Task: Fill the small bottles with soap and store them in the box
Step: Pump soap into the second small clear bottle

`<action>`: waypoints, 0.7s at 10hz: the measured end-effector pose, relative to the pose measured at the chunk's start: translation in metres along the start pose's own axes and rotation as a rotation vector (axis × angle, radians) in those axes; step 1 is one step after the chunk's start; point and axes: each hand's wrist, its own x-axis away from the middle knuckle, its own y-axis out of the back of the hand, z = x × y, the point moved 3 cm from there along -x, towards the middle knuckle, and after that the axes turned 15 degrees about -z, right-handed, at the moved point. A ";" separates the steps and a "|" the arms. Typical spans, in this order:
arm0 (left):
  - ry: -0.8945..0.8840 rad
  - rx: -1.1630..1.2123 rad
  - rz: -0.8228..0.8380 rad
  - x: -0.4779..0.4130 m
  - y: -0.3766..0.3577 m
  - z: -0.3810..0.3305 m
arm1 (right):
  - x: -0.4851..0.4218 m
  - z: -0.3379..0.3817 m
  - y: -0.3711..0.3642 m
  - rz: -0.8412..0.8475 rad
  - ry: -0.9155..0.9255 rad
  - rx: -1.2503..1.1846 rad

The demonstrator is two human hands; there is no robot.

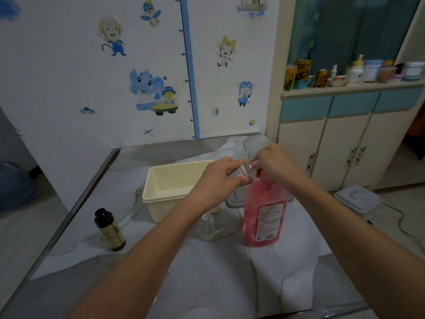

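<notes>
My left hand (220,178) grips a small clear bottle (241,170) with a white label, held on its side above the table. My right hand (274,163) pinches the cap end of that same bottle, right over the pump of the big pink soap bottle (264,215). The cream plastic box (174,187) stands behind my left arm, and the part of its inside that shows holds nothing. A small clear pump bottle (208,226) stands in front of the box, partly hidden by my left forearm. A small dark brown bottle (109,229) stands at the left.
A white cloth (230,272) covers the table. Its metal edge (76,206) runs along the left. A grey lid (236,199) lies behind the pink bottle. A cabinet (340,143) with jars on its shelf stands at the right, and a white container (357,200) sits on the floor.
</notes>
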 end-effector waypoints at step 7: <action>-0.013 0.049 -0.024 0.000 0.001 -0.002 | -0.006 0.010 0.002 -0.028 0.329 0.398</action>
